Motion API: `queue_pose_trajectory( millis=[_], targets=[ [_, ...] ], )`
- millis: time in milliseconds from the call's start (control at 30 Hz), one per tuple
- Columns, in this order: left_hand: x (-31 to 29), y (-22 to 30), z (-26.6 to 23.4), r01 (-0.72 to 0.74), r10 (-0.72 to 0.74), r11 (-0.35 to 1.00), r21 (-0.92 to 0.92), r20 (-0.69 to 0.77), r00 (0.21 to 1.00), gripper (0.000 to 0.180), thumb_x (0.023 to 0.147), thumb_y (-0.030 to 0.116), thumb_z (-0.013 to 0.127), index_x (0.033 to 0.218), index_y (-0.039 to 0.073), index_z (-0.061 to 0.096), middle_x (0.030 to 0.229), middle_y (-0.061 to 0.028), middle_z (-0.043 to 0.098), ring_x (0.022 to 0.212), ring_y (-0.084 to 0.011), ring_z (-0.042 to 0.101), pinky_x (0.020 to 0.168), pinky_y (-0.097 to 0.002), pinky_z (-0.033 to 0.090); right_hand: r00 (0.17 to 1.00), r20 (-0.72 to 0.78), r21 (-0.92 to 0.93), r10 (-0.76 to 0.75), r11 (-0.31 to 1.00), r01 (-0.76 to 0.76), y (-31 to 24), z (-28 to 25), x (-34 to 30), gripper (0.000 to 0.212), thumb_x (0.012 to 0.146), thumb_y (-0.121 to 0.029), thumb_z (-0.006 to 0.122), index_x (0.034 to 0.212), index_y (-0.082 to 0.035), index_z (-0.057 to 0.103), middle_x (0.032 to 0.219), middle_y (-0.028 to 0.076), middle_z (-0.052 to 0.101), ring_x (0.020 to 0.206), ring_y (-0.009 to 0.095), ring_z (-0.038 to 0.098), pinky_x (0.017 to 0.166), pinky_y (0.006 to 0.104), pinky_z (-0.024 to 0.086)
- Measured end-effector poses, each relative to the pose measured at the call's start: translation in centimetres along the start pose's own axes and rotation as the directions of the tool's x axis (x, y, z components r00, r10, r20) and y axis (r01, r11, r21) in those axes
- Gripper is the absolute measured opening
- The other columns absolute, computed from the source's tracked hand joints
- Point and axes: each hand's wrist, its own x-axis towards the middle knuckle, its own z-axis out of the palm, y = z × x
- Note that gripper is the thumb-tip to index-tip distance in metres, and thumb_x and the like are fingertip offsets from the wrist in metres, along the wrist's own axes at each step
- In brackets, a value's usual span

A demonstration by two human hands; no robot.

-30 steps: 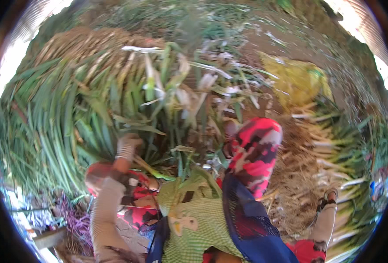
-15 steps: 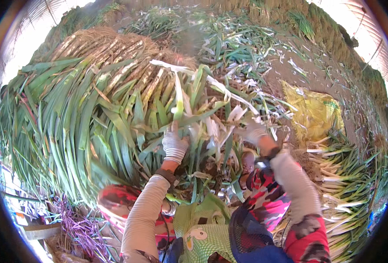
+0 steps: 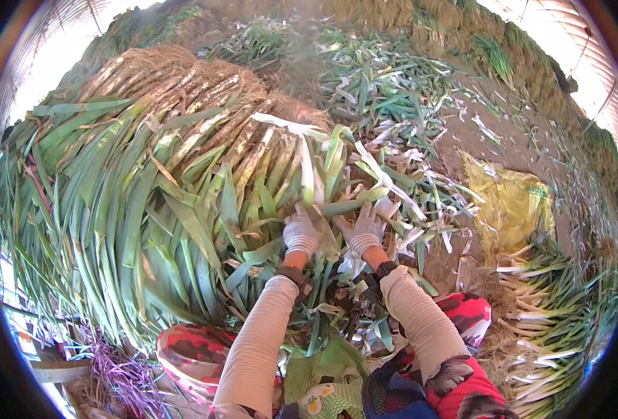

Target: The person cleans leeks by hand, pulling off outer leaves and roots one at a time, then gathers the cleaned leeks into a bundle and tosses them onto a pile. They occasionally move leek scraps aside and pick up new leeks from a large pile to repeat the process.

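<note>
My left hand (image 3: 302, 232), in a pale striped glove, is at the right end of a big pile of leeks (image 3: 183, 167). Its fingers close around the green part of a leek (image 3: 308, 171) whose white stalk points away from me. Close on its right is my gloved right hand (image 3: 365, 232), its thumb and fingers apart at a broad green leaf (image 3: 351, 206). Whether that hand's hidden fingertips press on the leaf is hard to see. Loose peeled leaves (image 3: 386, 178) lie just beyond it.
A yellow woven sack (image 3: 508, 206) lies at the right. Below it, trimmed leeks (image 3: 539, 321) are laid in a row. Leaf scraps (image 3: 379, 84) litter the ground ahead. Purple strings (image 3: 124, 370) sit at the lower left. My knees in camouflage trousers (image 3: 197, 356) flank the work.
My right hand has swung left from the loose leaves on the right, coming beside my left hand. The view has shifted slightly, and my left hand stays at the leek.
</note>
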Motion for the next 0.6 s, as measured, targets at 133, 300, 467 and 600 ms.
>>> queue_pose_trajectory(
  millis=[133,300,467,600],
  targets=[
    [-1.0,1.5,1.8,0.010,-0.006,0.994,-0.107,0.037,0.999,0.060,0.071,0.030,0.065,0.116,0.001,0.040,0.097,-0.0214,0.058,0.088,-0.0337,0.059,0.075,-0.0412,0.048,0.986,0.162,0.399,-0.039,0.917,-0.030,-0.8,0.8,0.7,0.118,0.062,-0.065,0.062,0.131,0.013,0.005,0.110,0.032,0.050,0.106,0.042,0.049,0.094,0.0394,0.037],
    [-7.8,2.1,5.3,-0.085,0.067,0.910,-0.405,-0.058,0.996,0.038,0.068,0.015,0.062,0.102,0.004,0.049,0.077,-0.0198,0.060,0.075,-0.0381,0.059,0.068,-0.0443,0.048,0.991,0.098,0.464,-0.095,0.885,0.039,-1.8,-0.9,-2.9,0.110,0.061,-0.045,0.073,0.130,0.012,0.010,0.098,0.028,0.057,0.089,0.037,0.059,0.079,0.0341,0.047],
    [-17.9,2.2,2.5,-0.354,0.401,0.835,-0.421,0.024,0.916,0.045,0.065,0.023,0.066,0.103,0.003,0.051,0.097,-0.0199,0.057,0.086,-0.0365,0.056,0.071,-0.0448,0.045,0.950,0.248,0.629,-0.188,0.777,-0.011,6.6,1.1,-7.1,0.073,0.064,-0.021,0.071,0.124,0.001,0.037,0.098,0.014,0.059,0.085,0.022,0.058,0.075,0.0294,0.048],
    [-22.8,-4.2,3.3,-0.341,0.498,0.650,-0.679,0.042,0.866,0.059,0.067,0.029,0.066,0.119,0.007,0.050,0.102,-0.0196,0.059,0.093,-0.0364,0.056,0.079,-0.0383,0.047,0.744,0.449,0.465,-0.494,0.841,0.278,5.6,-3.5,-10.1,0.079,0.071,-0.027,0.068,0.133,-0.002,0.026,0.115,0.015,0.053,0.088,0.025,0.058,0.082,0.0350,0.048]
  ],
)
